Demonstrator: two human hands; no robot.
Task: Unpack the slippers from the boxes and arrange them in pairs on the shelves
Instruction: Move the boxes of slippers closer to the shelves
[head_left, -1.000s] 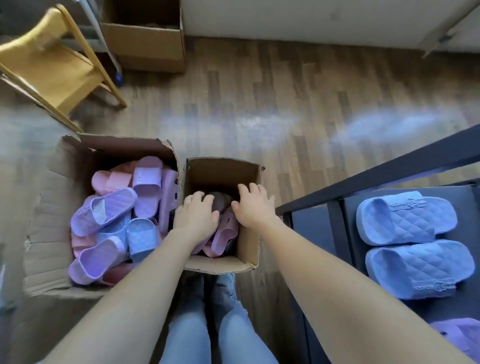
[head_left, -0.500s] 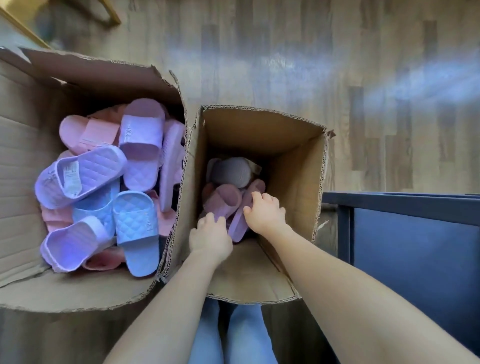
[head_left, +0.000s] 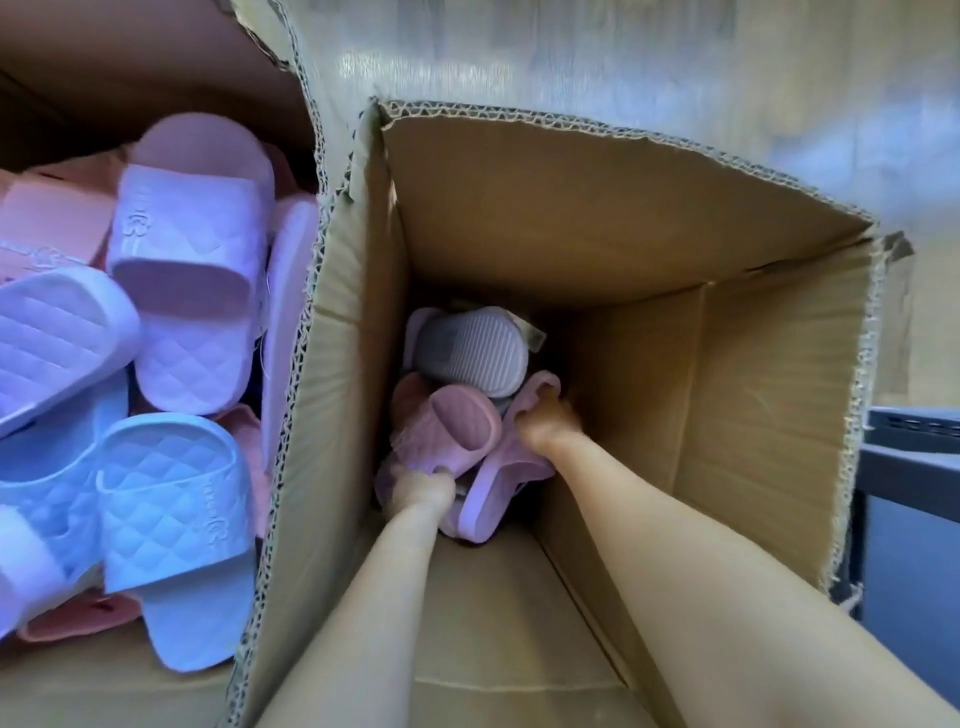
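Observation:
Both my arms reach deep into the tall cardboard box (head_left: 649, 218) in the middle. At its bottom my left hand (head_left: 422, 491) grips the near end of a pink ribbed slipper (head_left: 457, 423). My right hand (head_left: 545, 418) grips a second pink slipper (head_left: 498, 480) that lies on its side. A grey ribbed slipper (head_left: 467, 348) lies behind them, sole up. The fingers of both hands are partly hidden by the slippers.
The wide box (head_left: 104, 67) on the left holds several quilted slippers: a lilac one (head_left: 192, 270), a light blue one (head_left: 176, 525), pink ones beneath. The dark shelf frame (head_left: 909, 467) stands at the right edge. Wood floor lies beyond.
My head has dropped closer to the box. Both hands have gone from the box's upper part down to its bottom and taken hold of the pink slippers.

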